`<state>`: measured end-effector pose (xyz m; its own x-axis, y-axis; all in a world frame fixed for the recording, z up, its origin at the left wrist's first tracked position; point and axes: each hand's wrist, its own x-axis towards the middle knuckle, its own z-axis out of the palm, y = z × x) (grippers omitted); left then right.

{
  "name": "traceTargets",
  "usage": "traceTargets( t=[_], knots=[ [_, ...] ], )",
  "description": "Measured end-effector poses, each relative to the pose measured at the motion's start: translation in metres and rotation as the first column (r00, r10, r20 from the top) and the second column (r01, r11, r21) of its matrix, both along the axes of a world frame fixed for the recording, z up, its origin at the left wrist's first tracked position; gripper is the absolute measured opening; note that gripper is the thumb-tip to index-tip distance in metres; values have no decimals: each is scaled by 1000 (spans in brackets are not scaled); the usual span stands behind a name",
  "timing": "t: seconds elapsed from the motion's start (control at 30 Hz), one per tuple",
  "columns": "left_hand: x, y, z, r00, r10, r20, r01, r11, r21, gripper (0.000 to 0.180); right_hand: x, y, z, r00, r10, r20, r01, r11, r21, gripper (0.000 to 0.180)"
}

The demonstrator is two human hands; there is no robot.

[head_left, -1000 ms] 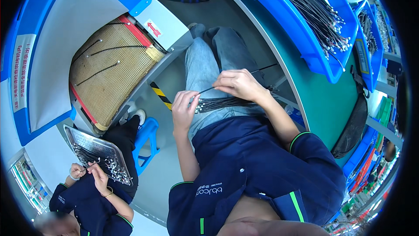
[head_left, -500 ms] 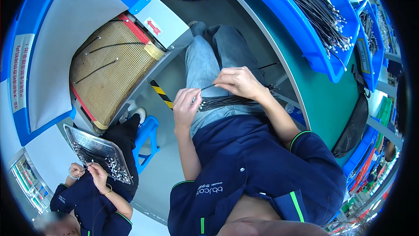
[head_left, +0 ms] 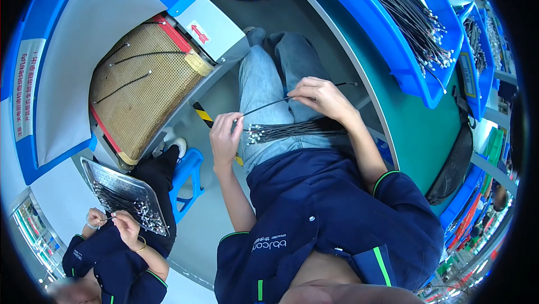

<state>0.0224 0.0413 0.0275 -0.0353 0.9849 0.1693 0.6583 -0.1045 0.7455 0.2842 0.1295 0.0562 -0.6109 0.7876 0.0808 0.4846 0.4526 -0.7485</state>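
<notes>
A thin black cable [head_left: 266, 105] is stretched between my two hands above my lap. My left hand [head_left: 225, 133] pinches its left end, hiding the tip there. Farther along, my right hand [head_left: 320, 98] grips the cable between thumb and fingers, and its free end with a small connector sticks out to the right. Across my thighs lies a bundle of black cables [head_left: 297, 130], white connectors gathered at its left end. My right forearm passes over the bundle's right part.
Left, a mesh conveyor [head_left: 147, 87] carries several loose cables. A co-worker's hands [head_left: 124, 226] hold a cable by a metal tray [head_left: 147, 189] of cables, near a blue stool [head_left: 188, 176]. At right, a green table [head_left: 418, 130] bears a blue bin [head_left: 387, 51] full of cables.
My hands have moved apart, the left one leftward and the right one slightly right, so more cable shows between them. The lap bundle's connector ends are more exposed.
</notes>
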Motion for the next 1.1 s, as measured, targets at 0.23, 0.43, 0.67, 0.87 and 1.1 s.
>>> traceTargets(
  t=[0.23, 0.43, 0.67, 0.87, 1.1],
  knots=[
    [-5, 0, 0, 986, 114, 118, -99, 988, -120, 19, -4, 1, 6, 999, -2, -37, 2, 1000, -9, 20],
    [8, -9, -45, 717, 435, 545, -187, 873, -451, 24, -16, 1, 7, 999, -10, -37, 12, 999, 37, 15],
    [76, 2, -27, -39, 415, 909, -84, 905, -417, 18, -41, -7, 4, 1000, -5, 21, 4, 1000, 29, 13],
    [68, -3, -40, -54, 383, 922, -129, 913, -387, 17, -38, -4, 7, 998, -12, 57, 7, 996, 93, 10],
    [46, -6, -47, -92, 356, 930, -238, 899, -368, 17, -3, 8, 10, 992, -41, 123, 33, 997, 69, 10]
  ],
)
